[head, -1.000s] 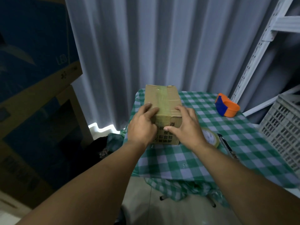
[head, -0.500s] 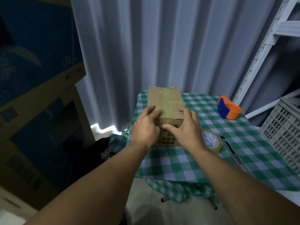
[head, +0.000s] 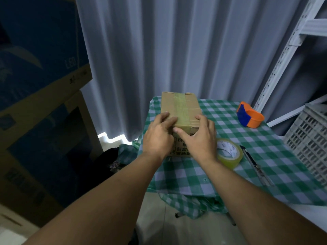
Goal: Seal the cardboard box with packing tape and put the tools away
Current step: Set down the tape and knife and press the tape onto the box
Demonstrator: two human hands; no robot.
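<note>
A brown cardboard box (head: 179, 106) with a strip of tape along its top stands on the green checked table (head: 230, 138). My left hand (head: 158, 137) and my right hand (head: 201, 138) both lie flat against the box's near end, fingers spread and pressing on the near top edge and front face. Neither hand holds a tool. A roll of clear packing tape (head: 229, 155) lies flat just right of my right wrist. A utility knife (head: 254, 165) lies beyond the roll, pointing toward me. An orange and blue tape dispenser (head: 249, 117) sits at the table's far right.
A white plastic crate (head: 309, 142) stands at the right edge of the table, under a white metal shelf frame (head: 283, 55). Grey curtains (head: 177, 50) hang behind. Large stacked cartons (head: 35, 103) fill the left side. The tablecloth hangs over the near edge.
My fingers have shifted a little along the box's near edge, with the right thumb reaching further left across the front. The box, tape roll and knife stay in place.
</note>
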